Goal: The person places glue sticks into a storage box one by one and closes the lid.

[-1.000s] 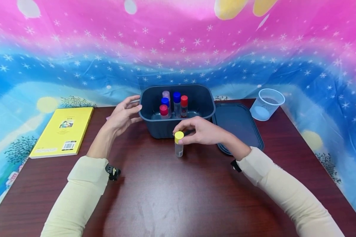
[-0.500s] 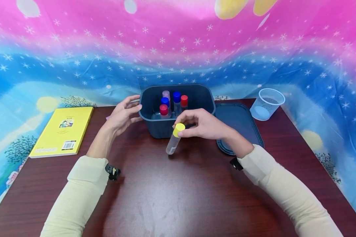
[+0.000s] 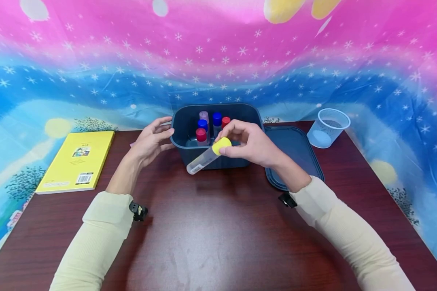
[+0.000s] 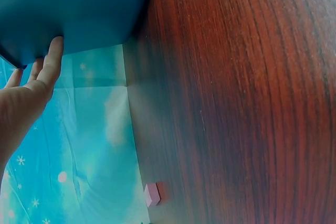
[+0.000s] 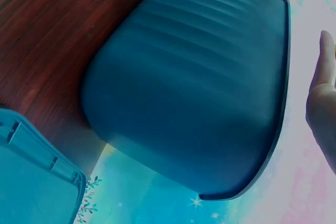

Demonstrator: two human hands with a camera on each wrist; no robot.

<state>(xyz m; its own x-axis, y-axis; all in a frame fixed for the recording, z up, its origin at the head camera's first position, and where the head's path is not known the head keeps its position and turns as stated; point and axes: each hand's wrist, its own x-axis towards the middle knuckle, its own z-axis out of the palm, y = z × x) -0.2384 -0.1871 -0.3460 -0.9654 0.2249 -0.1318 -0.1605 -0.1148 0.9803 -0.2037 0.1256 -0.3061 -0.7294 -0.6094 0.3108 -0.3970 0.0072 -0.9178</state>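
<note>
Right hand pinches tube by yellow cap. Tube before near wall of bin, long axis slanting — closed end down and left of grip. Left hand farther off, fingers loose, touching bin's left end.

Bright, even light fills the head view, leaving a broad pale sheen on the near middle of the worktop and a soft shadow beside the left sleeve. Focus there is fair, though print on the yellow-capped tube is too small to read. Both wrist views have a teal cast; the plastic bin looks smooth and dim. In the right one, the backdrop washes out pale behind the shaded right hand.
</note>
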